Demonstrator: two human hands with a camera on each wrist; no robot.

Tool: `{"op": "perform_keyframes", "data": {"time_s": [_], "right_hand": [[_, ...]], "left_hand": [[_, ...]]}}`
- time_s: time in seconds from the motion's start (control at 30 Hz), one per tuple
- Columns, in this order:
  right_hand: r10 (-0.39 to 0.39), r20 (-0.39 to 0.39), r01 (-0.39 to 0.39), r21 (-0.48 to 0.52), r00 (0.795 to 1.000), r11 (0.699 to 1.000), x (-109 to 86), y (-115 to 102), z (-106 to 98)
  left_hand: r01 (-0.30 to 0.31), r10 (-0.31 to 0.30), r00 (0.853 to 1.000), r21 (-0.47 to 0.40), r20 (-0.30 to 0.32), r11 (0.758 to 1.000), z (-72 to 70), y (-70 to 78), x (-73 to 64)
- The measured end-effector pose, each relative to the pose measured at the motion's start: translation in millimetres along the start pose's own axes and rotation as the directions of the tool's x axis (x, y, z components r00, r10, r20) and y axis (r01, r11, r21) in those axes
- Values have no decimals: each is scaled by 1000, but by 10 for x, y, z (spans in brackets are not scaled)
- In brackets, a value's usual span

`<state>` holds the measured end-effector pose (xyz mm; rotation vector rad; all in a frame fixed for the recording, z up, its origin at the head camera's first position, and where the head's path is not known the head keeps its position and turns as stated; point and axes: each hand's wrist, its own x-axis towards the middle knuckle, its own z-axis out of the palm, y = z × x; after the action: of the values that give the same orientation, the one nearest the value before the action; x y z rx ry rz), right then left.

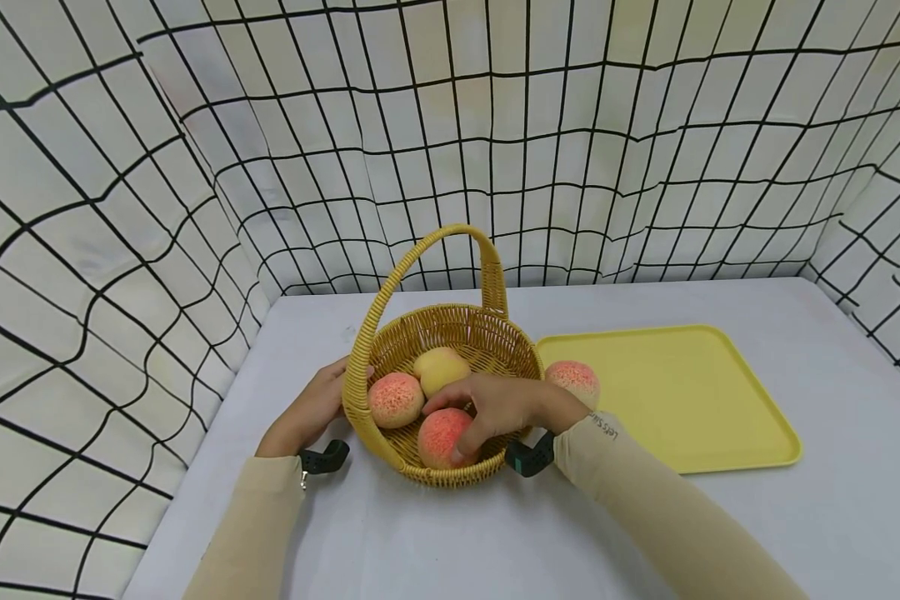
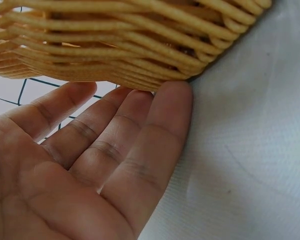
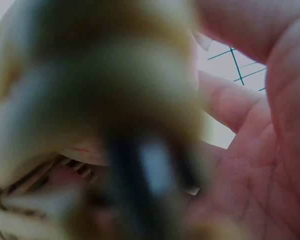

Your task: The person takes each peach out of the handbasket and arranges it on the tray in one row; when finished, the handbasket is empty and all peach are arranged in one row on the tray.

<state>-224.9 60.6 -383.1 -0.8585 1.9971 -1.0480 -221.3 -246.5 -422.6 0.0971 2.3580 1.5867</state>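
Held item: near peach (image 1: pixel 441 437), red on top and pale yellow below, inside the wicker basket (image 1: pixel 425 328) at the side closest to the person. Cannot tell if it touches the basket floor or is slightly raised. The right hand (image 1: pixel 498 404) reaches in over the right rim and grips it, thumb on the near side, fingers curved over the top. Right wrist view mostly blocked by a blurred shape; part of the palm shows.

The left hand (image 1: pixel 311 410) is at the basket's left side, fingers nearly straight, tips touching the woven wall in the left wrist view. Also in the basket: left peach (image 1: pixel 396 400), speckled red, and yellow fruit (image 1: pixel 441 369) behind it to the right, just beside each other. Handle (image 1: pixel 459 229) upright, arching over.

Right of the basket: outer peach (image 1: pixel 573 380), at the left end of the yellow tray (image 1: pixel 693 404), partly hidden by the right wrist. Basket and tray on the white desk (image 1: pixel 450 542). Beige sleeves (image 1: pixel 249 517), black wrist unit (image 1: pixel 325 457) on each arm. Black net (image 1: pixel 490 75) over pale backing around the desk.
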Motion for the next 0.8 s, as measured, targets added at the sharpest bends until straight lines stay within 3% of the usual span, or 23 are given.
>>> {"op": "perform_keyframes", "data": {"time_s": [0.33, 0.8], "right_hand": [[-24, -9, 24, 16, 1000, 1000, 1, 7, 25], [-45, -90, 40, -57, 995, 998, -30, 4, 38]], "left_hand": [[-2, 2, 1000, 1, 3, 1000, 2, 3, -9], [-1, 1, 1000, 12, -10, 1000, 8, -4, -4]]}}
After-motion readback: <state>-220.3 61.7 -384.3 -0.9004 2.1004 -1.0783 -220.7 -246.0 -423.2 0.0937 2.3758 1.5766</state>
